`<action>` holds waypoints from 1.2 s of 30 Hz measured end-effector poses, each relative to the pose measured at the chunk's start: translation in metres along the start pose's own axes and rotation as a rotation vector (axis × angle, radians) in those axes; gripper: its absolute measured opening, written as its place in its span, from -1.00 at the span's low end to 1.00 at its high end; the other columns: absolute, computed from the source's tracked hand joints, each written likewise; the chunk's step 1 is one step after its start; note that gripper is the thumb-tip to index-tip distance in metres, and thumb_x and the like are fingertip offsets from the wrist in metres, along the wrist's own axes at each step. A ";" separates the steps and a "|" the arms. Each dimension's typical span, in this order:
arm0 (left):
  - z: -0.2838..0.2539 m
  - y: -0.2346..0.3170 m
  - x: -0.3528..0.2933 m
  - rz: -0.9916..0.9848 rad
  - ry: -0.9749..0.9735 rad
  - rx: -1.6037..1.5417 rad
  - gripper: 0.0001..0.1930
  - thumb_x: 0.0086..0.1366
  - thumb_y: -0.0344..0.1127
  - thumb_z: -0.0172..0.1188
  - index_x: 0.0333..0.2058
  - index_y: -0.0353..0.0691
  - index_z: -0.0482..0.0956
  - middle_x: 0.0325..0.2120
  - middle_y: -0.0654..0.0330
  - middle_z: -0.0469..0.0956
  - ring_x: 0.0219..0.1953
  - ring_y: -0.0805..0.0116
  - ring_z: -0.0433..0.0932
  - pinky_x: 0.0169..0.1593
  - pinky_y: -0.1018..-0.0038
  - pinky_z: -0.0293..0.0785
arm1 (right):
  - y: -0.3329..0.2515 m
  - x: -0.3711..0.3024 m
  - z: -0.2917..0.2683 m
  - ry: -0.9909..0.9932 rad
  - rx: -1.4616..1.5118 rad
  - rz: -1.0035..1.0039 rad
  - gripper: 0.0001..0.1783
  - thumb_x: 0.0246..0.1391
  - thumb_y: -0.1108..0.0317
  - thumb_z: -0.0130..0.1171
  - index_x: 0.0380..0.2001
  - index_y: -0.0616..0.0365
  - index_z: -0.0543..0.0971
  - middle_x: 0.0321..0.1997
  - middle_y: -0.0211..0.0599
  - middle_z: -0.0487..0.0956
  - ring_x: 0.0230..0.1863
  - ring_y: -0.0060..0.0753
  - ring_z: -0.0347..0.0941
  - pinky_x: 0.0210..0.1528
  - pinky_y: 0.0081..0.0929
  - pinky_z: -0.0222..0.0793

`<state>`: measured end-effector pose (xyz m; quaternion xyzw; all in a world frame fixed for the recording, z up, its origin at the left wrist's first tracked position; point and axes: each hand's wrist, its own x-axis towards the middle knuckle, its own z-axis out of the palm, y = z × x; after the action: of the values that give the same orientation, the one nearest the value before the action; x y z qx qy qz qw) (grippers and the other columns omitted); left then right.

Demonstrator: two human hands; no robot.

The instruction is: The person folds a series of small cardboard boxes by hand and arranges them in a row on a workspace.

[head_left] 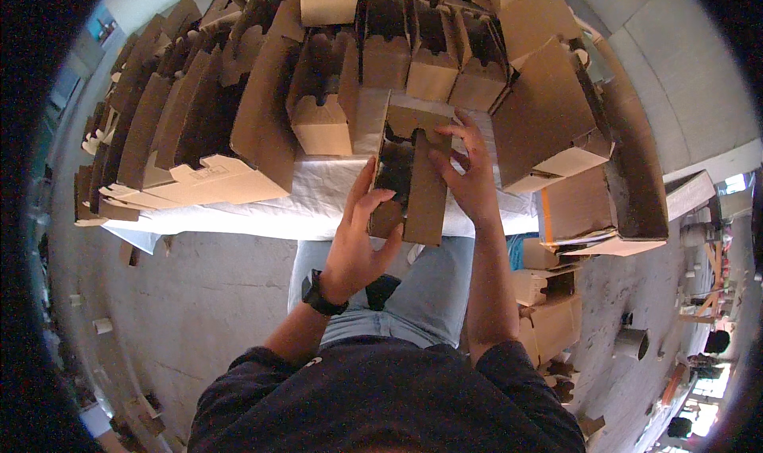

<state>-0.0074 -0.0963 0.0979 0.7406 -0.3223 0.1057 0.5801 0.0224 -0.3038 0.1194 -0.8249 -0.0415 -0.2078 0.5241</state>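
A narrow, open-topped cardboard box (427, 203) is between my two hands at the near edge of the cloth-covered table, above my lap. My left hand (359, 242) grips its left side near the close end, fingers bent over the wall; a dark watch is on that wrist. On the far right side, my right hand (470, 171) has its fingers curled over the box's upper edge. The inside of the box is dark, and its contents cannot be made out. Behind it stands a similar open box (324, 131) with notched flaps.
Several open cardboard boxes stand in a row at left (266, 127) and more (433, 79) at the back. A larger box (556, 111) borders my right side. White cloth (322, 187) covers the table. Stacked cartons (552, 322) and a grey cylinder (632, 343) are on the floor at right.
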 end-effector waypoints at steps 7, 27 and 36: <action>-0.016 -0.004 0.006 0.017 -0.129 -0.124 -0.38 0.23 -0.33 0.14 0.23 -0.22 0.12 0.31 -0.16 -0.01 0.34 -0.06 0.01 0.32 0.27 0.02 | 0.004 -0.006 0.007 0.061 -0.028 -0.056 -0.69 0.05 0.51 0.17 -0.09 0.10 0.52 0.26 0.07 0.27 0.34 0.04 0.13 0.16 -0.25 0.35; -0.007 -0.014 0.016 -0.319 -0.152 -0.306 -0.14 0.22 -0.46 0.15 0.33 -0.35 -0.26 0.35 -0.02 -0.13 0.38 0.22 -0.14 0.37 0.38 -0.20 | 0.000 -0.008 0.017 0.089 0.116 -0.048 -0.73 0.08 0.53 0.18 -0.11 0.10 0.54 0.02 -0.08 0.50 0.35 0.00 0.12 0.16 -0.29 0.32; -0.010 -0.026 0.012 -0.222 -0.144 -0.181 -0.15 0.20 -0.43 0.15 0.32 -0.38 -0.23 0.33 -0.11 -0.11 0.39 0.10 -0.14 0.37 0.35 -0.21 | 0.000 -0.011 0.022 0.107 0.094 -0.044 -0.68 0.10 0.48 0.16 -0.03 0.07 0.52 0.16 -0.04 0.39 0.32 -0.06 0.17 0.13 -0.33 0.31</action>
<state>0.0192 -0.0885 0.0868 0.7220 -0.2874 -0.0416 0.6279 0.0194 -0.2824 0.1071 -0.7860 -0.0413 -0.2608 0.5590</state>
